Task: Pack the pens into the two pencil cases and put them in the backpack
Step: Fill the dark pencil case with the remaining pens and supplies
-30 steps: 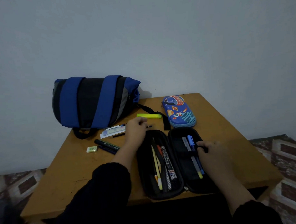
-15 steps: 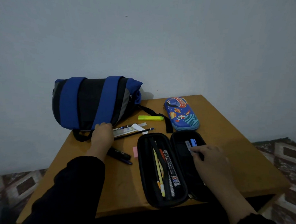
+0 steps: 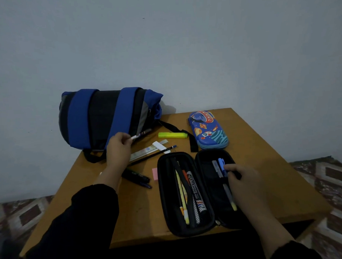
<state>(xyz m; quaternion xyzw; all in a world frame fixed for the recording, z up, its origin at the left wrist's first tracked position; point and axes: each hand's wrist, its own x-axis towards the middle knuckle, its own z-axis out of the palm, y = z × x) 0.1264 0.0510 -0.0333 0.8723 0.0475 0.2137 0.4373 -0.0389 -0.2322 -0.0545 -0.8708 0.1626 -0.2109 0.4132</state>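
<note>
A black pencil case [image 3: 163, 199] lies open in front of me, with several pens in its left half and blue and grey pens in its right half. My right hand [image 3: 243, 179] rests in the right half, fingers curled on the case's elastic band beside those pens. My left hand [image 3: 118, 148] pinches a dark pen [image 3: 142, 134] lifted just in front of the blue and black backpack [image 3: 105, 118]. A shut blue space-print pencil case [image 3: 208, 130] sits at the back right. A yellow highlighter [image 3: 172, 135], a black pencil [image 3: 153, 155] and dark markers [image 3: 138, 178] lie loose on the table.
A ruler [image 3: 145, 149], a white eraser [image 3: 160, 146] and a pink sticky pad [image 3: 154, 174] lie on the wooden table [image 3: 264, 164]. The backpack's black strap [image 3: 183, 132] trails between the highlighter and the blue case. A wall stands close behind; patterned floor on both sides.
My left hand went from the case's top edge to the loose items by the backpack and lifted a dark pen. My right hand stayed in the case's right half.
</note>
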